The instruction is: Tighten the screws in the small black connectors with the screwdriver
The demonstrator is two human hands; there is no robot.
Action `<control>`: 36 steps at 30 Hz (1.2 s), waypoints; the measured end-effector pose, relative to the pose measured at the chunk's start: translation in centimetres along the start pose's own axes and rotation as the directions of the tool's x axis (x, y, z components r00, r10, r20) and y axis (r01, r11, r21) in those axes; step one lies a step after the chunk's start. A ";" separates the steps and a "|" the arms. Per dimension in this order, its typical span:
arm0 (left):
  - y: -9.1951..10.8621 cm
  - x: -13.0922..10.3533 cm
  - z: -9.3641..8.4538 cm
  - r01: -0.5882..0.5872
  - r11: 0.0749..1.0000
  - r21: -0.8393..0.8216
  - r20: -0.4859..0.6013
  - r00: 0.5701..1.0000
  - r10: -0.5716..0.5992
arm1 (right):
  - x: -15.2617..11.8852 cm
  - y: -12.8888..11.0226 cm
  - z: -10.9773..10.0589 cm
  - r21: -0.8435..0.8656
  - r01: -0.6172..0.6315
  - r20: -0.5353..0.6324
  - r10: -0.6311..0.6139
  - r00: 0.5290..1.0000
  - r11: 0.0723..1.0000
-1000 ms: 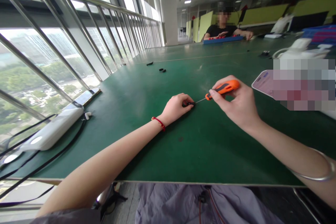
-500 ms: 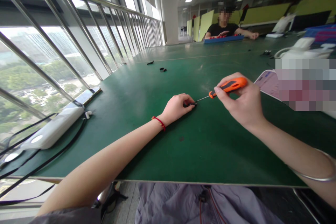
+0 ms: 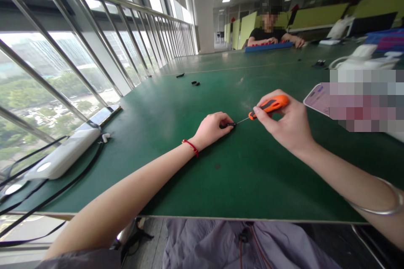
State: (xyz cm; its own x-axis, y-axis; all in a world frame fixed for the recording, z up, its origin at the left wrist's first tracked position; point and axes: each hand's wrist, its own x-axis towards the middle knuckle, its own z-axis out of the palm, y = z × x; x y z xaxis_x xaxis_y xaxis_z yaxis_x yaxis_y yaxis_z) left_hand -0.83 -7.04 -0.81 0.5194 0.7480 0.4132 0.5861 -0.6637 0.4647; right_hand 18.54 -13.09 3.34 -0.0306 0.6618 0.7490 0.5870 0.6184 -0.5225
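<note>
On the green table [image 3: 189, 185], my left hand [image 3: 213, 129] pinches a small black part [image 3: 232, 125] between thumb and fingers, with a red bracelet at that wrist. My right hand [image 3: 288, 124] is wrapped round the handle of an orange and dark grey screwdriver [image 3: 273, 104]. The thin metal shaft points down to the left, and its tip is at the black part's right end. Whether the tip sits in a screw is too small to tell.
Small black pieces [image 3: 195, 83] lie beyond my left hand. At the left are a white power bank-like device [image 3: 66, 151] and black straps. A phone [image 3: 318, 98] lies at the right. Across the table a person [image 3: 268, 33] sits behind a blue tray [image 3: 268, 47].
My right hand has shifted slightly left with the screwdriver, its handle turned a little. My left hand stays nearly still. The person across has drawn an outstretched hand slightly inward.
</note>
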 end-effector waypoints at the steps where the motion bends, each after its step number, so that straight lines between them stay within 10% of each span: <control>1: 0.0 0.0 0.0 -0.002 1.000 0.001 0.000 1.000 0.002 | 0.0 0.1 0.0 0.000 0.000 0.000 0.000 1.000 1.000; 36: 0.5 -0.1 -0.2 -0.017 0.999 0.047 0.008 1.000 0.017 | 0.4 -0.4 -0.3 0.028 -0.016 0.014 0.016 1.000 0.999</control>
State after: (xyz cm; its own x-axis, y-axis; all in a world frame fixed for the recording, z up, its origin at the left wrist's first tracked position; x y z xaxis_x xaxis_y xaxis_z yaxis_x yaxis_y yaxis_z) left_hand -0.70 -7.39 -0.48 0.5345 0.7366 0.4145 0.6056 -0.6758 0.4201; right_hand 18.54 -13.17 3.92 -0.0324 0.6776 0.7348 0.5647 0.6190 -0.5459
